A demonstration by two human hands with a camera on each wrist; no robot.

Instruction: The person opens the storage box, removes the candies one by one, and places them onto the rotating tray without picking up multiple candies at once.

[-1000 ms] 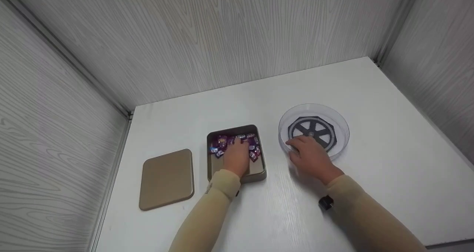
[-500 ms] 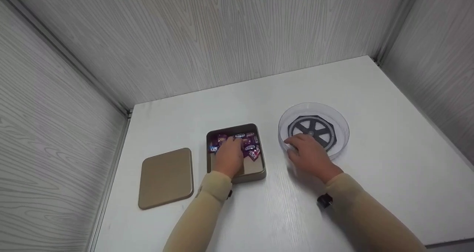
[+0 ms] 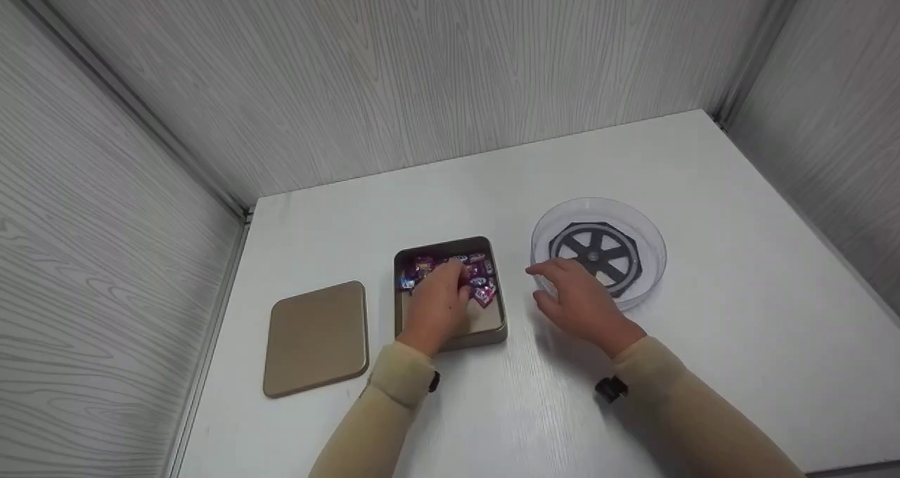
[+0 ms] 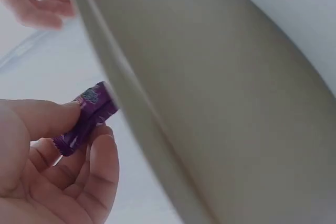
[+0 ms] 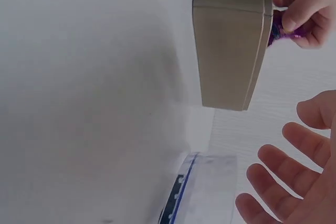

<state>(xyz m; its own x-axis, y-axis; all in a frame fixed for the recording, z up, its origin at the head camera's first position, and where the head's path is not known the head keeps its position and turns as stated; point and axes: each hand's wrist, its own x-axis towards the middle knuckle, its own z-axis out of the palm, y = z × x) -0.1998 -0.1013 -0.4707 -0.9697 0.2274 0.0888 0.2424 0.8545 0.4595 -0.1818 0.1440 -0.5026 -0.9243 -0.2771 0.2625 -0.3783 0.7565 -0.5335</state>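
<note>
Pale wood-grain panels [image 3: 450,63] close in a white counter [image 3: 541,422] at its far, left and right edges.

Nearest the counter's left edge lies a gold-brown lid [image 3: 316,341], flat and well apart from that edge's far corner. To its right, about midway between the left and right edges, the open tin [image 3: 481,338] holds wrapped candies [image 3: 481,281], heaped toward its far end. The left hand [image 3: 437,306] is over the tin, pinching a purple candy [image 4: 86,119] between thumb and fingers at the tin's opening. Further right, a clear round dish [image 3: 650,288] with a dark wheel-like shape [image 3: 594,256] at its base sits well in from the counter's right edge. The right hand [image 3: 582,302] is at the dish's near-left side, fingers spread and loosely bent, grasping nothing; the right wrist view shows a gap between fingertips and dish.

The likeliest trouble is a dropped candy: the wrapper looks slick and only a small grip holds it. Carried low, it could catch the tin's raised rim. A careless right wrist could also nudge the light-looking dish, since nothing visible steadies it.
</note>
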